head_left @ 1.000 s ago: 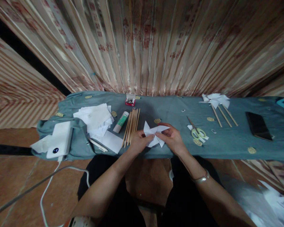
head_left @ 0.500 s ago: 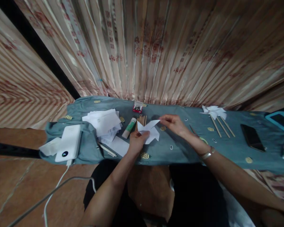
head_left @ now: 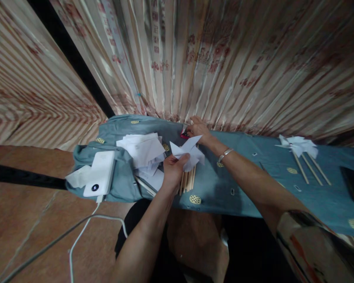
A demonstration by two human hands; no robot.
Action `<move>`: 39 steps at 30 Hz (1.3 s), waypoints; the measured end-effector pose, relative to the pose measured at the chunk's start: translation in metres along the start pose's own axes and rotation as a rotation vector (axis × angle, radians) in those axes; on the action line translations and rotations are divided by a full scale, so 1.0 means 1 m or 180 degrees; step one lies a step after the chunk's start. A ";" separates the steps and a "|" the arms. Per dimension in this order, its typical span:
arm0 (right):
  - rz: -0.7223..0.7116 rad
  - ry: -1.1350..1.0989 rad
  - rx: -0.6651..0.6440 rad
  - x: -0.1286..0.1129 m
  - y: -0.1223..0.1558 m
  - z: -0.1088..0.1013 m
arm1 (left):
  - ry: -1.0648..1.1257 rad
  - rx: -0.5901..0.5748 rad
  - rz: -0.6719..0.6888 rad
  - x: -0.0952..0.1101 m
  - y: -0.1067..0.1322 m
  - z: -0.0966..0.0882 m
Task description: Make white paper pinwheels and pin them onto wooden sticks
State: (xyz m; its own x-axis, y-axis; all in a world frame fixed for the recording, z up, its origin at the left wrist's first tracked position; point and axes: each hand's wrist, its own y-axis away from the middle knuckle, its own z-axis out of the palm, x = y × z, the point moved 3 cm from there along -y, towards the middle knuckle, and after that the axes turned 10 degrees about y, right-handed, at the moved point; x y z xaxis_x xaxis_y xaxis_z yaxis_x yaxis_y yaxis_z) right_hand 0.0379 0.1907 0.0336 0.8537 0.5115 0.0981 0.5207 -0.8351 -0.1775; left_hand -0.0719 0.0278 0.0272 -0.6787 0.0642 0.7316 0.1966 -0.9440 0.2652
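Note:
A folded white paper pinwheel is gripped between the thumb and fingers of my left hand, with its points fanned out. Just beneath it, several light wooden sticks lie side by side on the cloth. My right hand reaches over a small red box at the back of the table. Its fingers are apart, with the tips at the box. The box's contents look dark and shiny but are mostly hidden by that hand.
Left of my hands lies a pile of white paper, with a pale pen in front. A white power bank with a cable sits farther left. Pinwheels on sticks and a black phone lie to the right. A curtain hangs behind.
My right hand has let go of the pinwheel's point and moved back to the red box. My left hand still holds the pinwheel, now above the sticks. The view has shifted left.

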 end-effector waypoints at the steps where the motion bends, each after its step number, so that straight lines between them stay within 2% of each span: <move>1: -0.0027 0.0060 -0.0034 0.000 -0.002 0.003 | -0.0017 0.0013 -0.0004 0.000 -0.001 0.000; 8: -0.0114 0.0210 -0.0177 0.001 -0.012 0.017 | 0.0024 -0.0064 -0.0033 -0.003 -0.003 -0.001; 15: -0.0131 0.0138 -0.0113 -0.004 -0.013 0.019 | 0.0088 -0.0092 -0.0064 -0.003 -0.002 0.001; 23: 0.0014 -0.0246 0.0034 0.004 -0.010 0.019 | 0.0094 -0.0038 -0.0031 -0.002 -0.004 0.000; 29: 0.0991 -0.2461 0.0295 0.011 -0.004 0.015 | 0.0138 -0.0067 0.0029 0.000 -0.004 0.001; 32: 0.1191 -0.2880 0.0364 0.014 0.005 0.011 | 0.0144 -0.0065 0.0158 0.001 -0.007 -0.002; 35: 0.1345 -0.3382 0.0451 0.018 0.031 0.005 | 0.0153 -0.0068 0.0295 0.002 -0.011 -0.006; 38: 0.1439 -0.3891 0.0450 0.019 0.074 -0.002 | 0.0155 -0.0095 0.0363 0.002 -0.014 -0.007; 39: 0.1580 -0.4443 0.0382 0.018 0.091 -0.002 | 0.0157 -0.0098 0.0376 0.001 -0.014 -0.006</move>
State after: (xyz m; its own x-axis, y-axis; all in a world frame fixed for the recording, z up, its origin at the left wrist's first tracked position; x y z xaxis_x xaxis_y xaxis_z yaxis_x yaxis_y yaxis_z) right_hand 0.1005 0.1238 0.0214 0.2056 0.0210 -0.9784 0.1229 -0.9924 0.0045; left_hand -0.0801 0.0389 0.0206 -0.6861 -0.0633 0.7247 0.2560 -0.9535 0.1590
